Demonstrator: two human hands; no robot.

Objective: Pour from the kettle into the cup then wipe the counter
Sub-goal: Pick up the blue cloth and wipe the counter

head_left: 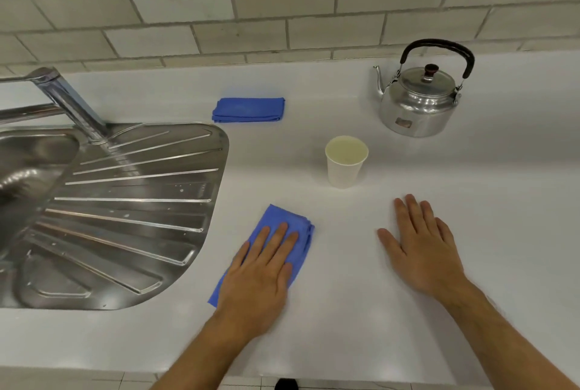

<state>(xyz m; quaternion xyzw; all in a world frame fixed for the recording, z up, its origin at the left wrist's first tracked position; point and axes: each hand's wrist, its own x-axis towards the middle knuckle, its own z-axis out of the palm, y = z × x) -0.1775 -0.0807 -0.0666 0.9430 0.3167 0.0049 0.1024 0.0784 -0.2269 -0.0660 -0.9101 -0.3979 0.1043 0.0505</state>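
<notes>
Cloth [284, 226] lies on the counter [361, 311] just right of the drainer [131, 217], long axis running near-left to far-right, left hand [260, 273] flat on it, fingers spread, pressing not gripping. Bare counter to wipe is to its right, toward the right hand [423, 248], flat, fingers apart, empty. Cup [345, 162] stands beyond, looks filled; kettle [420, 97] upright behind it.

There are two blue cloths: one cloth [284, 226] near the front (a hand lies on it) and a folded cloth [248, 110] farther back. There is one kettle [419, 104], one cup [345, 163], one sink [131, 210], one tap [67, 99], and two hands, left hand [255, 276] and right hand [423, 248].
</notes>
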